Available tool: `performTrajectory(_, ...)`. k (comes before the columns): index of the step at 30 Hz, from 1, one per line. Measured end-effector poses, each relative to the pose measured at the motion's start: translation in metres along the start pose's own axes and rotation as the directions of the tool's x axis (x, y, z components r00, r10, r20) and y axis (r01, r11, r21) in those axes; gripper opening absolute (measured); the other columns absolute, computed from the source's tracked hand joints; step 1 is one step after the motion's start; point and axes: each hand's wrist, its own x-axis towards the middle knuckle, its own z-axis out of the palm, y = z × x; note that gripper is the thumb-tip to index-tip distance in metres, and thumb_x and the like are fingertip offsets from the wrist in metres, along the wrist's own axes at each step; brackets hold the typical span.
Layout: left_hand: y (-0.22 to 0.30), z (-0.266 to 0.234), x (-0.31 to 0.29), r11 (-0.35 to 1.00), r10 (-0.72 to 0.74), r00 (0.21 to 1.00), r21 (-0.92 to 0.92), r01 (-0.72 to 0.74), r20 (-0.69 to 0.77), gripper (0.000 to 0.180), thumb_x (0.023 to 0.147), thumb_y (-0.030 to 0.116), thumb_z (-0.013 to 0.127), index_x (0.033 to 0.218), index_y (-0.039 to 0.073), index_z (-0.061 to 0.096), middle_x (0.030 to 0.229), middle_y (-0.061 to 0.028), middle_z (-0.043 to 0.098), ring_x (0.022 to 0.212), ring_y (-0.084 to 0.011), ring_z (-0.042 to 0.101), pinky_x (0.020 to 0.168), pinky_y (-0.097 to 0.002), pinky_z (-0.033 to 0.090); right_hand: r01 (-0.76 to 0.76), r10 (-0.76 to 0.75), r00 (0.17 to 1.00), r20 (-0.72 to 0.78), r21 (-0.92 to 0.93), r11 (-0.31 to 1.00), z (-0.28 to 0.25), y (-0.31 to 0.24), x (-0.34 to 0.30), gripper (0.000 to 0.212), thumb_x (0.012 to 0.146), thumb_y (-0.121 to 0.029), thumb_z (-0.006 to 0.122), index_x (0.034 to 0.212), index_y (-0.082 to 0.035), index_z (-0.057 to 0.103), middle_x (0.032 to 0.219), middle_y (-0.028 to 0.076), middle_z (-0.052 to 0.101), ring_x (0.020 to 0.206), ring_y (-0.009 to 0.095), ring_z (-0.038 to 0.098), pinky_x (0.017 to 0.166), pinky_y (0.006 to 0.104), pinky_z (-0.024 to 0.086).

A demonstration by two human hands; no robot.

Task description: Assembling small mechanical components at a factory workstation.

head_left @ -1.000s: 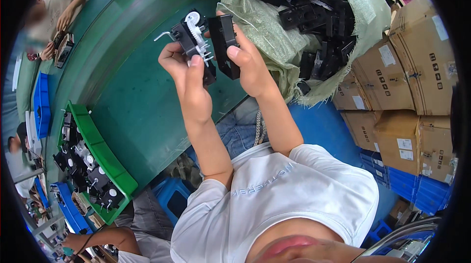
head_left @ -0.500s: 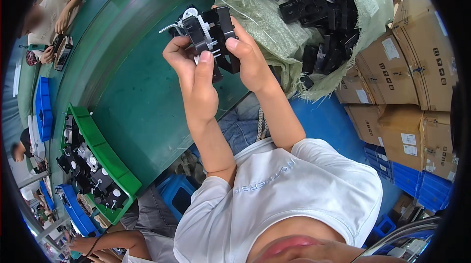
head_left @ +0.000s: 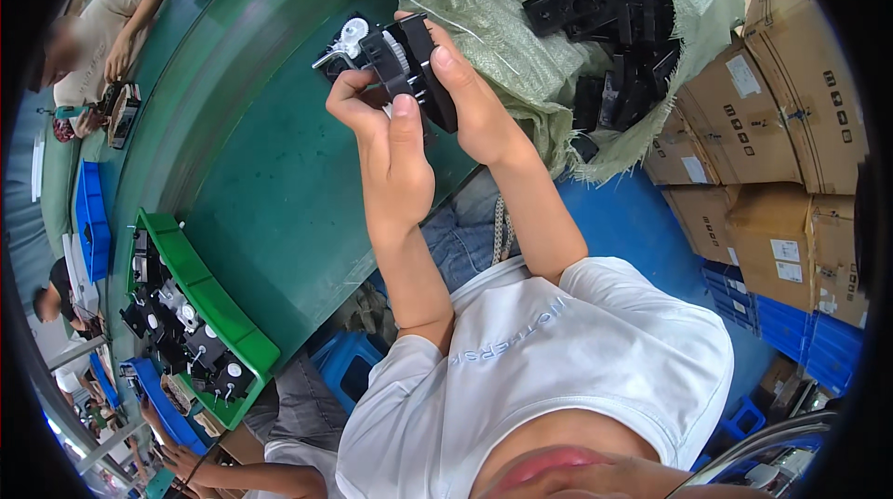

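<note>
The left hand (head_left: 400, 159) grasps a black plastic gear mechanism (head_left: 379, 54) between thumb and bent fingers, and the right hand (head_left: 476, 108) grips a long, narrow black plastic casing (head_left: 431, 71), its thumb laid along the outer face. The two parts are held up over the green-topped table (head_left: 279, 211), near its near edge and toward its right end, side by side and seemingly touching, though fingers hide part of the join. A round white toothed gear (head_left: 354, 32) stands at the mechanism's upper end, and a bent silver metal crank (head_left: 333, 58) points out to the left. At the table's right end, just beyond the right hand, an unlaced pale green woven sack (head_left: 521, 25) gapes around a heap of black plastic parts (head_left: 600, 11). Along the near edge, well to the left, a long green plastic tray (head_left: 228, 318) carries black boxy assemblies (head_left: 177, 318) with white discs and small metal cranks. Farther left on the table lies a narrow blue plastic tray (head_left: 92, 220). Near the far left edge, a co-worker in a beige shirt (head_left: 102, 43) handles a dark, box-like piece (head_left: 123, 113).
</note>
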Motion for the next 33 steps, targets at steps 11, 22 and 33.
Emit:
performTrajectory(11, -0.011, -0.013, 0.002, 0.995, 0.015, 0.996, -0.097, -0.007, 0.084, 0.039, 0.095, 0.014, 0.048, 0.127, 0.0, 0.031, 0.118, -0.0181, 0.046, 0.103, -0.0249, 0.048, 0.093, -0.0361, 0.04, 0.078, -0.082, 0.996, 0.047, 0.079, 0.994, -0.003, 0.01, 0.005, 0.057, 0.096, -0.029, 0.041, 0.146, -0.005, 0.028, 0.127, 0.018, 0.051, 0.108, 0.025, 0.051, 0.096, 0.0336, 0.038)
performTrajectory(22, 0.0, -0.011, 0.004, 0.871, 0.264, 0.964, 0.434, -0.232, -0.015, 0.055, 0.071, 0.008, 0.073, 0.121, -0.002, 0.055, 0.106, -0.0164, 0.066, 0.087, -0.0285, 0.064, 0.081, -0.0336, 0.051, 0.051, -0.03, 0.999, -0.044, 0.643, 0.764, -0.012, -0.001, 0.007, 0.054, 0.089, -0.032, 0.056, 0.136, -0.014, 0.037, 0.126, 0.02, 0.054, 0.108, 0.034, 0.059, 0.093, 0.0412, 0.048)
performTrajectory(33, -0.005, -0.011, -0.013, 0.849, 0.281, 0.943, 0.412, -0.331, 0.177, 0.045, 0.063, 0.0, 0.069, 0.107, 0.003, 0.063, 0.103, -0.0093, 0.067, 0.081, -0.0247, 0.064, 0.07, -0.0322, 0.051, 0.21, -0.162, 0.976, -0.144, 0.449, 0.869, -0.063, 0.054, -0.003, 0.037, 0.098, -0.036, 0.038, 0.109, -0.006, 0.057, 0.099, 0.011, 0.06, 0.085, 0.021, 0.058, 0.085, 0.0303, 0.043)
